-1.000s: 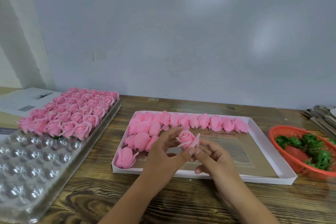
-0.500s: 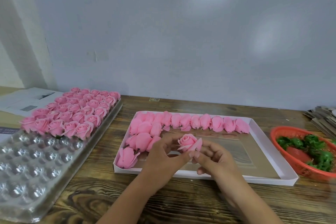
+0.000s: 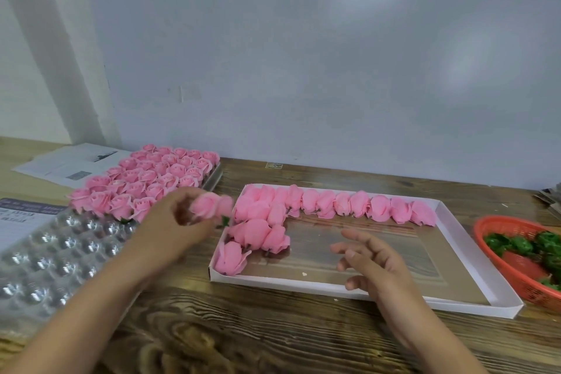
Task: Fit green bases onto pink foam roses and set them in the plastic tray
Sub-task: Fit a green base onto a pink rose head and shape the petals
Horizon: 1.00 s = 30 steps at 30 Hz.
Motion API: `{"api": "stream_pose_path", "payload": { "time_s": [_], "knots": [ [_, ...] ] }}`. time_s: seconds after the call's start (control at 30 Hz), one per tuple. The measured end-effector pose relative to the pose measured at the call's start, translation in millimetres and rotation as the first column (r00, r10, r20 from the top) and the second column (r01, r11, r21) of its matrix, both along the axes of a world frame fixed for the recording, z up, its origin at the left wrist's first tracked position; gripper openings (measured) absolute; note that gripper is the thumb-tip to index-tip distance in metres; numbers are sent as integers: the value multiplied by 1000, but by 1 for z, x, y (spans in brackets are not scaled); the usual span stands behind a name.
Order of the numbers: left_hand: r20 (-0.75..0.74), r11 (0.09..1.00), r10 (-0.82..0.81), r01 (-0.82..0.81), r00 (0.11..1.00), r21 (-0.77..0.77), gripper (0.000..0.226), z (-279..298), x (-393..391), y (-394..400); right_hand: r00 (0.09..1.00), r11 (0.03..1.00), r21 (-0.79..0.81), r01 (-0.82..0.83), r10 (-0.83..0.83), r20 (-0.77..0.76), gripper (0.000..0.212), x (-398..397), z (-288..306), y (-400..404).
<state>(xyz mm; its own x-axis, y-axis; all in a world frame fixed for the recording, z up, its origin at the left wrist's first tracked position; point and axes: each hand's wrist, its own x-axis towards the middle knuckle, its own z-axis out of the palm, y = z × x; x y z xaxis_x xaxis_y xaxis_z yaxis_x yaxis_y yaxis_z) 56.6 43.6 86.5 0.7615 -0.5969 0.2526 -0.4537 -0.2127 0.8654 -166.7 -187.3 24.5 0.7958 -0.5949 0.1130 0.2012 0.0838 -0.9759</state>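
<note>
A: Left hand point(image 3: 170, 222) status?

B: A pink foam rose point(image 3: 209, 206) is being pinched in its curled fingers, blurred, above the gap between the clear plastic tray point(image 3: 51, 255) and the white cardboard box point(image 3: 473, 264). A bit of green base point(image 3: 225, 221) is being shown under the petals.

A: Right hand point(image 3: 372, 264)?

B: Nothing is being held. The fingers are being kept loosely spread over the bare floor of the box.

A: Tray contents?

B: The far rows are being occupied by upright finished roses point(image 3: 151, 179); the near cups are being left unfilled.

A: Box?

B: Unfitted roses point(image 3: 331, 206) are being kept lying on their sides along the far wall and down the left end.

A: Bases?

B: Loose green bases point(image 3: 522, 244) are being held in the orange mesh basket point(image 3: 501, 252), just right of the box on the wooden table point(image 3: 273, 340). Printed papers point(image 3: 69, 164) are being seen behind the tray.
</note>
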Motion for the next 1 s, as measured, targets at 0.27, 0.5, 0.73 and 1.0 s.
{"api": "stream_pose_path", "payload": {
  "time_s": [0.27,0.5,0.73,1.0],
  "knots": [
    [37,964,122,-128,992,233,37,30,83,86,1000,1000,-7,-4,4,-9,35,0,-1,-1],
    [112,891,24,-72,993,448,26,11,97,80,1000,1000,-4,4,-4,-13,36,0,0,-1],
    [238,812,-24,-120,971,572,21,3,102,62,1000,1000,-12,1,-1,-19,37,0,1,-1],
    [213,756,-41,-109,976,645,17,4,113,59,1000,1000,-24,10,-11,-24,37,0,3,2]
  ]
}}
